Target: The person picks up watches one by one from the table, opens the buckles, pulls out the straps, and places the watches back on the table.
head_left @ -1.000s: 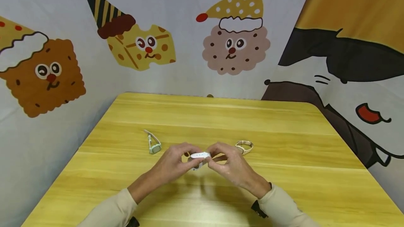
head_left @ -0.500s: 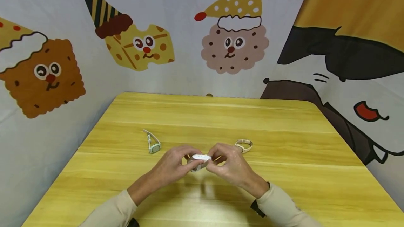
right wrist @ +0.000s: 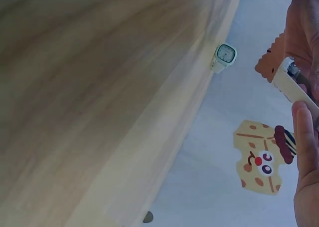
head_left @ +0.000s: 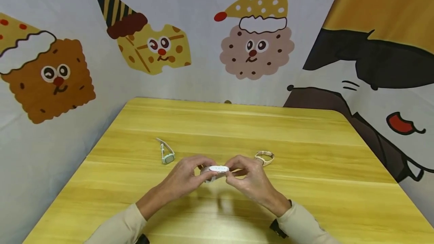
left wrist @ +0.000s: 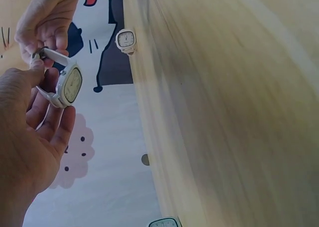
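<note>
A white wristwatch (head_left: 218,169) is held up between both hands above the middle of the table. My left hand (head_left: 190,170) grips its strap and case side, thumb and fingers curled. Opposite it, my right hand (head_left: 251,178) pinches the strap near the buckle. In the left wrist view the pale dial (left wrist: 74,86) faces outward and the strap bends into a loop. The right wrist view shows the metal buckle (right wrist: 293,67) at the strap end (right wrist: 291,87), close to the fingertips. Fingers hide part of the strap.
On the wooden table (head_left: 305,142), a mint-green watch (head_left: 168,158) lies to the left with its strap spread. A cream watch (head_left: 264,157) with its strap in a loop stands just beyond the right hand. A cartoon-printed cloth (head_left: 203,86) hangs behind the table.
Both hands stay over nearly the same spot, still holding the white watch. Its strap end shows slightly shorter now, and the right fingertips have shifted a little. The head view has moved slightly.
</note>
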Tool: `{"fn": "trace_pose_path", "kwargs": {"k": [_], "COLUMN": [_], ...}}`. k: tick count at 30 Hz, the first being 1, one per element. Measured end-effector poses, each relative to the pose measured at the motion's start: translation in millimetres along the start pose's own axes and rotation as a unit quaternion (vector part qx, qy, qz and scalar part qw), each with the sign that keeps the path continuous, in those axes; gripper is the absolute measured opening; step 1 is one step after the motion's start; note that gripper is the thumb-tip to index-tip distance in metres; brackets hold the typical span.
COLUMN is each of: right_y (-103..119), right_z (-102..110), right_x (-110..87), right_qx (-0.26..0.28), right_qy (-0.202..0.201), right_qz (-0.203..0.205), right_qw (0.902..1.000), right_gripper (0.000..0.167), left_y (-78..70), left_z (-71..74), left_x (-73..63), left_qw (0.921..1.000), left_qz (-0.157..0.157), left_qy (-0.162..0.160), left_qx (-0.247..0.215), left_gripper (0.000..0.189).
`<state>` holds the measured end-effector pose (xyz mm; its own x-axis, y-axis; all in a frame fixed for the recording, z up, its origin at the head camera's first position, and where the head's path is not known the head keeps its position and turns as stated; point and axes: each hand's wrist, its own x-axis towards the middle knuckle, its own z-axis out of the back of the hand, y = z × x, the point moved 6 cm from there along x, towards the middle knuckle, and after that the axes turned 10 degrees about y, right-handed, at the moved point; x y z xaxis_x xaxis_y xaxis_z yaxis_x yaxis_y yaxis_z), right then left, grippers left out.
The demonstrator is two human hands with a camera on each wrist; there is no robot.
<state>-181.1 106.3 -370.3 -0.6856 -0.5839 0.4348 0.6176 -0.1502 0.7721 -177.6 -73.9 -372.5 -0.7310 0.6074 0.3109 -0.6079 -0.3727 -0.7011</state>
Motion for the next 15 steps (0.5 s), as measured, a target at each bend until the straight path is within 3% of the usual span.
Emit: {"fn": "trace_pose_path", "kwargs": {"k": [15], "right_y": [0.1], "right_z": [0.1], "right_x": [-4.3], "right_qx": [0.027], "right_qy": [-0.005], "right_qz": [0.008], "right_qw": [0.9996], "right_gripper": [0.028], "left_y": [1.3], "left_z": [-0.5], "left_x": [-1.0], "left_qw": [0.9997], "left_qz": [-0.008], "left_qy": [-0.010], "left_qx": [-0.021], "left_gripper": [0.015]}}
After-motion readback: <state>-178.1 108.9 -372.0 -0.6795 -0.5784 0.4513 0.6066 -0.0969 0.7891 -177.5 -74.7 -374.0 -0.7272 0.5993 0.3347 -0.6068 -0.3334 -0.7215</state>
